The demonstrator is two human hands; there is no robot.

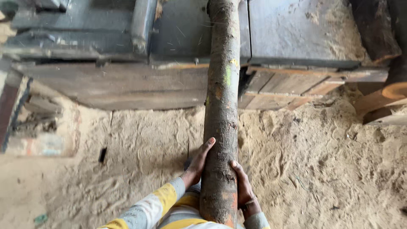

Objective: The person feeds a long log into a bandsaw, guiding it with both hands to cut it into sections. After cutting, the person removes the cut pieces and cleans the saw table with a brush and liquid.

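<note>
Both hands clamped on the near end of a long log that runs straight ahead onto a worktop.

The log [221,114] lies with its long axis pointing away from the person, its far part resting on the grey metal worktop [296,29], its near end at the body. The left hand [197,163] and right hand [242,186] press against opposite sides of the bark, apart from each other; the right sits slightly nearer the cut end. Sawdust [322,169] covers the floor below, and more logs [375,29] lie at the right.
</note>
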